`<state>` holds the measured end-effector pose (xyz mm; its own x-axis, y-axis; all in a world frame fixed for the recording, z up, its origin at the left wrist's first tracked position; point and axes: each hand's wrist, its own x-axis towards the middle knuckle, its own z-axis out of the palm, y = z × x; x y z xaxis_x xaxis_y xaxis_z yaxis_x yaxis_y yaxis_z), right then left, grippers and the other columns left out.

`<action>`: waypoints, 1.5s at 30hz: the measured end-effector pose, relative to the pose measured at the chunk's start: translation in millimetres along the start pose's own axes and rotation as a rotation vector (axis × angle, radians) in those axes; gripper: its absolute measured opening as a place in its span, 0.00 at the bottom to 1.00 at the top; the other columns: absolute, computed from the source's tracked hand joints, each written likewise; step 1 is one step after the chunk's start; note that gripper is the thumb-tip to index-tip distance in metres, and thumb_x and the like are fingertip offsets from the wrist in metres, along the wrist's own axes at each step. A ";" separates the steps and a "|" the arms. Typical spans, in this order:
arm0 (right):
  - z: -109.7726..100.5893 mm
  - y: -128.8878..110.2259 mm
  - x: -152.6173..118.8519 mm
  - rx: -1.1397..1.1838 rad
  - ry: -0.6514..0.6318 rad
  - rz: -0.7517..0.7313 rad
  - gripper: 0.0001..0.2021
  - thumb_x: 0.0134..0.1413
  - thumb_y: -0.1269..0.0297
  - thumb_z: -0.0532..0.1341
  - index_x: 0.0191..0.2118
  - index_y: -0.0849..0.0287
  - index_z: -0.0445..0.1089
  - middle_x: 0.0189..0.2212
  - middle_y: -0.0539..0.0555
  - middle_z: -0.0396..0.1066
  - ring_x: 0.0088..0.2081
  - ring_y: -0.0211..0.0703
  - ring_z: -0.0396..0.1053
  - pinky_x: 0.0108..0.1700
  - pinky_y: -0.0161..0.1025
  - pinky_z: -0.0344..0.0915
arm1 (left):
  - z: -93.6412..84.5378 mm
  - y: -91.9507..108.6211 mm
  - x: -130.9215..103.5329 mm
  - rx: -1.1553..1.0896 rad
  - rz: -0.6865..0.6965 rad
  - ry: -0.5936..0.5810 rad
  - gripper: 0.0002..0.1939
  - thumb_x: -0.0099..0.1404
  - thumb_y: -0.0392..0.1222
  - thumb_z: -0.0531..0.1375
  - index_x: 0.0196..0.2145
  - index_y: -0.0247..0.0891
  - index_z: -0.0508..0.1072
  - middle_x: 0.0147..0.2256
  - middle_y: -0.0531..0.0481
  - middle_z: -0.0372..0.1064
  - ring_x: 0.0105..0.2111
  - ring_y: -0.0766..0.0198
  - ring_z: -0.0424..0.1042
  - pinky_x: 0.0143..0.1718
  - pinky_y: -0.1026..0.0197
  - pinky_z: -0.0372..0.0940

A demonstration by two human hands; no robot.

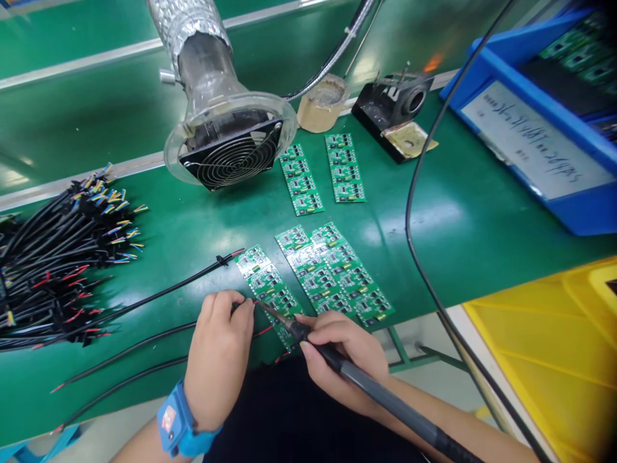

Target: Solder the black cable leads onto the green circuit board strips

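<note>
My right hand [344,357] is closed round a soldering iron [371,386], whose tip touches or nearly touches the left edge of a green circuit board panel [267,286]. At that same edge my left hand [219,347], wearing a blue wrist strap [178,424], pinches the end of a black cable [164,333] with a red wire tip. Another black cable [193,278] reaches the panel's upper left corner with its red end. A third cable [130,382] passes under my left hand, and red wire ends show beside the panel's lower part.
A fume extractor [231,154] hangs above the bench. More panels [337,273] lie to the right and behind. A cable bundle [62,257], an iron stand [393,109], a tape roll [322,106], a blue bin [544,141] and a yellow tray [544,334] surround the work.
</note>
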<state>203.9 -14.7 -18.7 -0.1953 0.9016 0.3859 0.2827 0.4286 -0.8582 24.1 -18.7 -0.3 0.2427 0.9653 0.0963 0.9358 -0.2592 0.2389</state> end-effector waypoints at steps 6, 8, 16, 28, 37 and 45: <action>-2.5 -1.1 -0.1 0.161 0.041 0.080 0.13 0.45 0.80 0.57 0.33 0.55 0.61 0.24 0.46 0.63 0.27 0.36 0.69 0.37 0.42 0.76 | -1.7 0.6 -0.1 -0.002 0.006 -0.013 0.07 0.62 0.29 0.53 0.37 0.34 0.69 0.36 0.45 0.60 0.36 0.59 0.60 0.36 0.54 0.65; -3.1 -0.9 -0.4 0.202 0.052 0.124 0.13 0.45 0.81 0.57 0.33 0.55 0.61 0.24 0.46 0.62 0.26 0.35 0.68 0.37 0.43 0.76 | -1.7 0.6 -0.2 0.002 0.002 -0.013 0.07 0.62 0.29 0.54 0.37 0.34 0.69 0.36 0.45 0.60 0.36 0.58 0.60 0.36 0.54 0.65; -2.6 0.7 -0.5 0.132 0.048 0.091 0.12 0.44 0.80 0.58 0.33 0.55 0.62 0.23 0.46 0.63 0.27 0.38 0.72 0.34 0.42 0.76 | -1.7 1.2 -0.3 0.003 -0.008 -0.037 0.08 0.61 0.28 0.54 0.37 0.35 0.69 0.37 0.45 0.60 0.37 0.58 0.60 0.37 0.54 0.66; -3.7 1.0 -0.8 0.132 0.041 0.133 0.11 0.46 0.78 0.58 0.33 0.55 0.61 0.24 0.47 0.64 0.30 0.39 0.74 0.34 0.39 0.75 | -2.6 -0.5 1.7 0.014 0.007 -0.032 0.07 0.61 0.28 0.54 0.36 0.35 0.69 0.37 0.45 0.60 0.37 0.58 0.60 0.38 0.54 0.65; -1.6 1.1 2.6 0.017 0.018 -0.006 0.13 0.43 0.78 0.59 0.34 0.54 0.62 0.23 0.47 0.65 0.25 0.37 0.71 0.34 0.38 0.75 | -2.3 -0.5 1.1 0.025 0.007 -0.024 0.07 0.62 0.30 0.53 0.35 0.35 0.70 0.37 0.45 0.60 0.37 0.58 0.60 0.37 0.54 0.65; -2.5 2.2 -0.4 0.036 0.040 -0.014 0.13 0.43 0.79 0.59 0.34 0.55 0.62 0.24 0.48 0.64 0.25 0.37 0.70 0.34 0.39 0.75 | -3.2 -0.6 2.6 0.033 0.005 -0.029 0.07 0.62 0.29 0.54 0.36 0.35 0.70 0.37 0.45 0.60 0.37 0.58 0.60 0.37 0.55 0.65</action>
<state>206.9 -13.9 -19.9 -0.1612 0.8975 0.4105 0.2460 0.4394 -0.8640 23.3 -16.2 2.8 0.2540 0.9647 0.0696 0.9424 -0.2631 0.2068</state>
